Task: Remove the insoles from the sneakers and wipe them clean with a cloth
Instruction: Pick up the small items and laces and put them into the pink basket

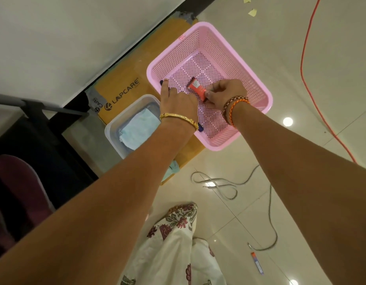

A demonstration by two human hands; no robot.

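Cloth (140, 128), pale blue and folded, lies in a clear plastic tub (112, 130) at the left of the scene; neither sneakers nor insoles show anywhere in this view. The tub sits on a tan cardboard box (124, 95) printed with LAPCARE, which rests on the glossy tiled floor (301, 182) against a dark strip along the wall. A second scrap of pale blue fabric (173, 167) peeks out beneath the left forearm at the near edge of the box.

Right of the tub, partly on the box, stands a pink perforated basket (260, 93). Both hands reach into it. The right hand (225, 92) pinches the capped end of a small red tube (197, 89) that lies on the basket's floor. The left hand (178, 99) has its fingers curled over a dark blue thing (162, 82), mostly hidden; only its tips show beyond the fingers and near the wrist, so I cannot tell what it is.

On the floor to the right, an orange cable (305, 64) runs far to near, a grey cord (217, 182) loops close by, and a small tube (258, 264) lies nearest. Two yellow paper scraps (252, 12) lie far off.
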